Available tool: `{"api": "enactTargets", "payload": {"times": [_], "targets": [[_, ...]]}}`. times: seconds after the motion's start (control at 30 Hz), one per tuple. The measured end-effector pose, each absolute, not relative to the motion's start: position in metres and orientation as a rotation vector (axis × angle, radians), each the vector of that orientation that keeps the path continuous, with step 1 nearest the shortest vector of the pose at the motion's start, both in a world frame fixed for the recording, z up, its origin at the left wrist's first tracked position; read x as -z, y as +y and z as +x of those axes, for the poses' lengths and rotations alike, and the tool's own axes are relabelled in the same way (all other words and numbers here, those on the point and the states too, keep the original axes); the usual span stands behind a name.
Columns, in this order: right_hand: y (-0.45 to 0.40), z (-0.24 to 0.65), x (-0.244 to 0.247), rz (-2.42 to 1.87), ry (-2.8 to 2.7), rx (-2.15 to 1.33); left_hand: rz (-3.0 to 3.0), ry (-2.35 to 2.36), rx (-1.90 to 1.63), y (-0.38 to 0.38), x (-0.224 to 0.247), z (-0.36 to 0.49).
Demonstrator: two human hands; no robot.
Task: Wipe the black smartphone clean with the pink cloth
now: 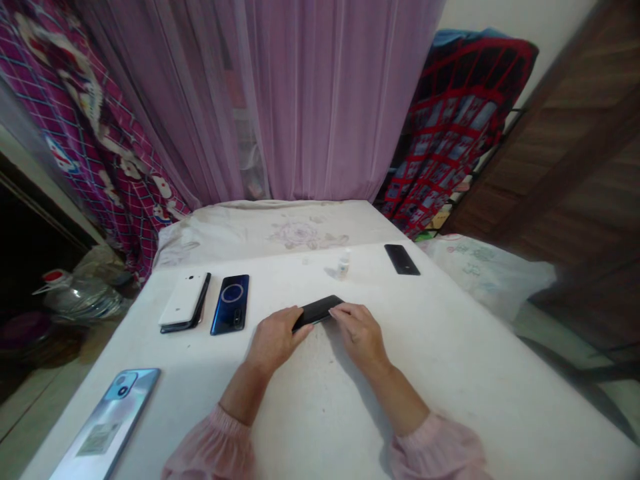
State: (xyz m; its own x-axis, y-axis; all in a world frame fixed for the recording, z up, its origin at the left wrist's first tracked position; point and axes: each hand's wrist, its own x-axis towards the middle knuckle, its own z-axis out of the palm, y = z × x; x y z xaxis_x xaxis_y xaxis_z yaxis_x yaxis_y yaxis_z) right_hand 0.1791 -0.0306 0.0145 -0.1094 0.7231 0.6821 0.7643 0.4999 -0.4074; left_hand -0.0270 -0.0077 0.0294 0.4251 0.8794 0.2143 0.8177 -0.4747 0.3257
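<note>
A black smartphone (320, 308) is held a little above the white table, tilted, between both hands. My left hand (276, 337) grips its left end, thumb along the near edge and fingers behind. My right hand (361, 333) pinches the right end with its fingertips. Beyond the phone stands a small clear bottle with a white cap (343, 265). To the left lies a blue phone with a ring on its back (231, 303).
On the left sits a stack of phones topped by a white one (185, 300). A silvery-blue phone (113, 423) lies at the near left. A dark flat panel (402, 259) rests at the far right. The table (320, 427) meets a floral cloth (280, 230) and purple curtains (320, 100).
</note>
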Motion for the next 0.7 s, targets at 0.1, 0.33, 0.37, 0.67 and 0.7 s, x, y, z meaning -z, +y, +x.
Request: {"api": "enactTargets", "payload": {"times": [0.1, 0.33, 0.37, 0.67, 0.7], "targets": [[-0.034, 0.159, -0.017, -1.170, -1.910, 0.085, 2.506, 1.503, -0.542, -0.007, -0.029, -0.027], [-0.027, 0.186, -0.014, -1.272, -1.834, 0.161, 2.501, 1.472, -0.520, -0.006, -0.033, -0.029], [-0.025, 0.193, -0.013, -1.301, -1.809, 0.164, 2.498, 1.470, -0.514, -0.006, -0.033, -0.029], [-0.023, 0.200, -0.005, -1.398, -1.525, -0.140, 2.472, 1.437, -0.579, -0.006, -0.029, -0.033], [-0.024, 0.200, -0.005, -1.397, -1.489, -0.165, 2.476, 1.422, -0.596, -0.006, -0.027, -0.034]]}}
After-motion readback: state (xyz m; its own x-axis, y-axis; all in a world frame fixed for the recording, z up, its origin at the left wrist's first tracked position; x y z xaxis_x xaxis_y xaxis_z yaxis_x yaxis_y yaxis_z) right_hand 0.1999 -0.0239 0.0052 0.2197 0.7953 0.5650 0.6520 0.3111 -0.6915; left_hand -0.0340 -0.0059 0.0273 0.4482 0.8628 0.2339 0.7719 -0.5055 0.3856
